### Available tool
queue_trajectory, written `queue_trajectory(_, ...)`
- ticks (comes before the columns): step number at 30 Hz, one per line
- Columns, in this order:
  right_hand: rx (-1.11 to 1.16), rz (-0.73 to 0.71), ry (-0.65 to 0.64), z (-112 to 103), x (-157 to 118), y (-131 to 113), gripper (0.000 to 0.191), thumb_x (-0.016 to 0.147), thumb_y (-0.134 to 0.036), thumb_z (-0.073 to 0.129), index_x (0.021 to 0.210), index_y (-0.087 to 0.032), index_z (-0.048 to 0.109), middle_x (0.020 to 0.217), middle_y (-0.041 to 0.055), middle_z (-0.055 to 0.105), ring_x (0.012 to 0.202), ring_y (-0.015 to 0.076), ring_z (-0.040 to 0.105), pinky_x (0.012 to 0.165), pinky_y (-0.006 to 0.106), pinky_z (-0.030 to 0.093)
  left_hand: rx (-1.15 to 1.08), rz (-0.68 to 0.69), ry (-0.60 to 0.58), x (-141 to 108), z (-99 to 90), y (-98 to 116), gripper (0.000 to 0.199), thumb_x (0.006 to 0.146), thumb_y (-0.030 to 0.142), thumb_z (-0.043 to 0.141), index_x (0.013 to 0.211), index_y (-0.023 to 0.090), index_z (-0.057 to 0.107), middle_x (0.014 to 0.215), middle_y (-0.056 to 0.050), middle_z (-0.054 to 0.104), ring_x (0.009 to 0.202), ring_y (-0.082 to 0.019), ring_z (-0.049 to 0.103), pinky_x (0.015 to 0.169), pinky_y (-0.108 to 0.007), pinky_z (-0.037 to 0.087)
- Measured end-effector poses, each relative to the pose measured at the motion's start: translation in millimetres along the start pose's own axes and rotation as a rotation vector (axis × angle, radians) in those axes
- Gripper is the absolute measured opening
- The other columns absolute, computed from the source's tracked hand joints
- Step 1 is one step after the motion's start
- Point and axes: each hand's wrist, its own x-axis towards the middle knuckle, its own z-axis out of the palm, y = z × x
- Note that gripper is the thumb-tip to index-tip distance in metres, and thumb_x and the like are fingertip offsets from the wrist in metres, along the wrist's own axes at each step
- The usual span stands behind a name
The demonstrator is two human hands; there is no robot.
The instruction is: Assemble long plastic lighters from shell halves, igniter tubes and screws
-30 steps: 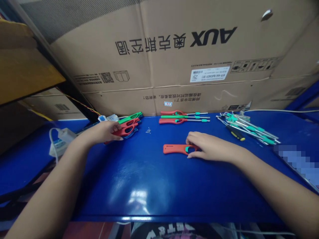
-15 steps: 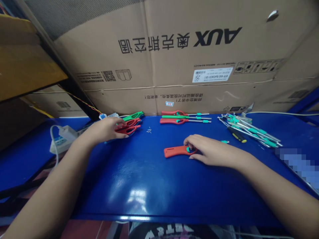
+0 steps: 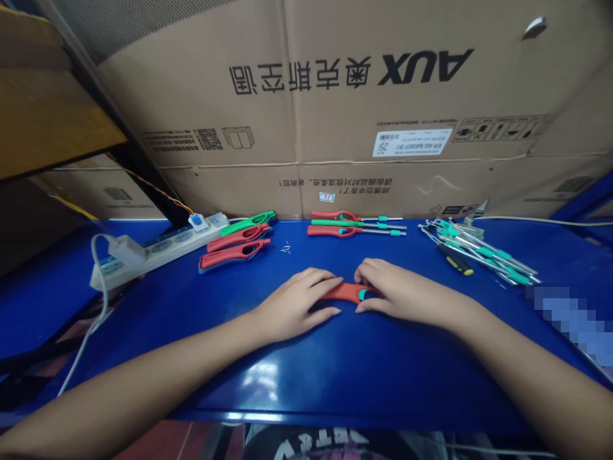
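Observation:
An orange-red gas lighter [image 3: 345,292] with a teal trigger lies on the blue tabletop in front of me. My left hand [image 3: 299,303] is closed about the butt end of its handle, thumb on the near side and fingers over the far side. At the trigger end, my right hand [image 3: 390,287] pinches the lighter and hides the part beyond. Past my left hand lie a green lighter handle shell [image 3: 249,223] and two red handle shells [image 3: 234,252]. Farther back, three lighters with metal tubes [image 3: 335,223] lie side by side, two red and one green.
Metal lighter tubes with teal parts [image 3: 483,249] are piled at the right, beside a black and yellow screwdriver [image 3: 454,259]. Tiny screws [image 3: 286,247] lie mid-table. A white power strip [image 3: 163,249] with cords stands at left. A large cardboard box [image 3: 306,140] walls the back.
My left hand has left the red and green handle shells and come right to the orange-red lighter's handle. My right hand has stayed on the lighter's trigger end.

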Motion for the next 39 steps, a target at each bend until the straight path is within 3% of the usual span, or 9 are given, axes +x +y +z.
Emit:
queue_trajectory(7,-0.097,0.030,-0.001,-1.6,-2.5,-16.5,0.031,0.086,-0.041,0.075,0.098,-0.018,0.057,0.101,0.0090,0.063,0.091,0.0255,0.058,0.073,0.034,0.044,-0.024,0.015,0.040,-1.1,7.7,-4.6,0.035,0.103,0.033,0.051,0.133,0.018,0.060,0.111,-0.010,0.063,0.102,-0.022,0.058,0.094,-0.038,0.049)
queue_trajectory(14,-0.058,0.076,-0.005,-4.1,-2.5,-16.1,0.029,0.084,-0.036,0.077,0.098,-0.019,0.058,0.099,0.0074,0.064,0.087,0.0228,0.059,0.071,0.032,0.043,0.061,0.012,0.029,0.3,9.2,-2.2,0.036,0.104,0.035,0.047,0.133,0.018,0.059,0.109,-0.011,0.062,0.099,-0.023,0.057,0.091,-0.038,0.049)
queue_trajectory(21,-0.232,0.075,0.016,-0.3,-1.7,-25.8,0.024,0.083,-0.031,0.075,0.093,-0.016,0.058,0.097,0.0109,0.064,0.089,0.0267,0.059,0.075,0.036,0.043,0.075,0.016,0.062,0.9,12.5,-2.1,0.034,0.104,0.035,0.047,0.130,0.017,0.060,0.107,-0.010,0.062,0.097,-0.023,0.057,0.089,-0.037,0.048)
queue_trajectory(26,-0.296,0.021,0.002,0.8,-2.6,-27.1,0.015,0.089,-0.023,0.066,0.097,-0.014,0.058,0.102,0.0144,0.062,0.094,0.0288,0.058,0.079,0.038,0.044,0.014,0.033,0.063,2.2,12.2,-4.5,0.034,0.102,0.035,0.051,0.128,0.015,0.061,0.104,-0.010,0.061,0.097,-0.022,0.056,0.090,-0.036,0.049)
queue_trajectory(33,-0.163,0.053,-0.025,-1.1,-3.0,-23.7,0.022,0.088,-0.030,0.070,0.096,-0.016,0.055,0.103,0.0123,0.061,0.091,0.0252,0.058,0.076,0.035,0.045,-0.051,0.043,0.069,2.7,12.0,-9.0,0.034,0.100,0.036,0.055,0.127,0.017,0.062,0.105,-0.010,0.063,0.098,-0.022,0.057,0.090,-0.037,0.050)
queue_trajectory(39,-0.287,0.073,0.014,4.2,-6.2,-34.3,0.017,0.088,-0.023,0.066,0.099,-0.014,0.057,0.103,0.0148,0.061,0.096,0.0299,0.057,0.080,0.039,0.046,-0.038,0.057,0.071,3.3,12.6,-7.7,0.032,0.101,0.033,0.055,0.127,0.016,0.062,0.104,-0.010,0.063,0.097,-0.022,0.057,0.090,-0.037,0.050)
